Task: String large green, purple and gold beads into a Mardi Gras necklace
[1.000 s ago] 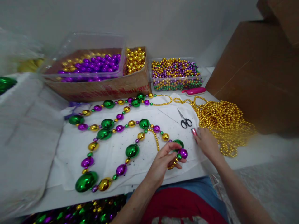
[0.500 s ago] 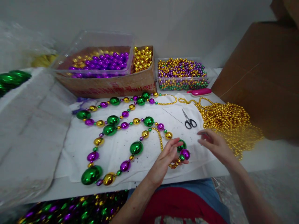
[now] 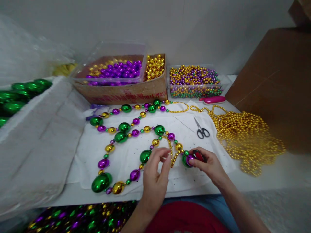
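Note:
A necklace of large green, purple and gold beads point(image 3: 121, 137) winds across the white cloth, with a short chain of small gold beads point(image 3: 171, 147) beside its near end. My right hand point(image 3: 206, 163) is closed at that end, its thumb and fingers on a purple bead point(image 3: 188, 158) by a green one. A small red-and-black object point(image 3: 199, 156) is also in the right hand; its kind is unclear. Left of the gold chain, my left hand point(image 3: 155, 176) has thumb and forefinger brought together in a pinch. Whatever they hold, perhaps nothing, is too small to see.
Black-handled scissors point(image 3: 202, 132) and a needle point(image 3: 183, 124) lie behind the hands. Gold bead strings point(image 3: 243, 129) are heaped at right near a large cardboard box point(image 3: 264, 97). Bead bins point(image 3: 196, 87), a carton point(image 3: 116, 94) and a pink-handled tool point(image 3: 213, 100) stand along the back.
My left hand has left the beads at the necklace's end and moved left into a pinch. My right hand has come in leftward and taken hold of those beads. The view has shifted slightly.

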Demonstrator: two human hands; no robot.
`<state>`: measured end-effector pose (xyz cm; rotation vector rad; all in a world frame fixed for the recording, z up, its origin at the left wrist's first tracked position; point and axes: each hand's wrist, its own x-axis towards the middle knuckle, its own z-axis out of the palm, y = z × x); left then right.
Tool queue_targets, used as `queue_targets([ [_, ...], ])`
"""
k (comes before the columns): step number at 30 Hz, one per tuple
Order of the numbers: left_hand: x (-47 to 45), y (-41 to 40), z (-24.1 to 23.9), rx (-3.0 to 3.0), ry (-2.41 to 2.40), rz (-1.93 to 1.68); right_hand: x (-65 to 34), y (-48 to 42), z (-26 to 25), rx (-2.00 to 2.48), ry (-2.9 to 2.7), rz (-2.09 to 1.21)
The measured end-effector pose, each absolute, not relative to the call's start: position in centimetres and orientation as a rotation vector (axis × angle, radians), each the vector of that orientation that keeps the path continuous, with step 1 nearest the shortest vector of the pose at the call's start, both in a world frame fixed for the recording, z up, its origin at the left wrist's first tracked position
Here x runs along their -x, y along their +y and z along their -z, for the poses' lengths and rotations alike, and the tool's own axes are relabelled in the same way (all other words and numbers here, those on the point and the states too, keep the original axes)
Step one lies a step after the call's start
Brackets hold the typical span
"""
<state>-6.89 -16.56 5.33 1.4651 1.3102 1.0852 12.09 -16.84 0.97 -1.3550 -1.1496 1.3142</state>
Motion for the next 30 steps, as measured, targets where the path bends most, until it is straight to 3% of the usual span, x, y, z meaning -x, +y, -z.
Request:
queue_targets([
  [6, 5.6, -18.1, -3.8, -1.553, 1.284, -0.955, -8.9, -17.9, -1.0, 1.336, -0.958, -1.2],
  [13, 3.9, -17.5, -1.6, -1.063, 1.144, -1.109, -7.2, -19.2, -0.9, 1.31, -1.035, -1.074],
  [22, 3.7, -16.8, -0.8, -0.947, 1.108, -1.182, -7.4, -20.2, -1.3, 1.063, -0.905, -1.398],
  [30, 4.8, -16.7, -2.5, -1.194, 1.044, -0.994, -10.9, -19.6, -0.8, 1.298, -0.886, -1.359],
])
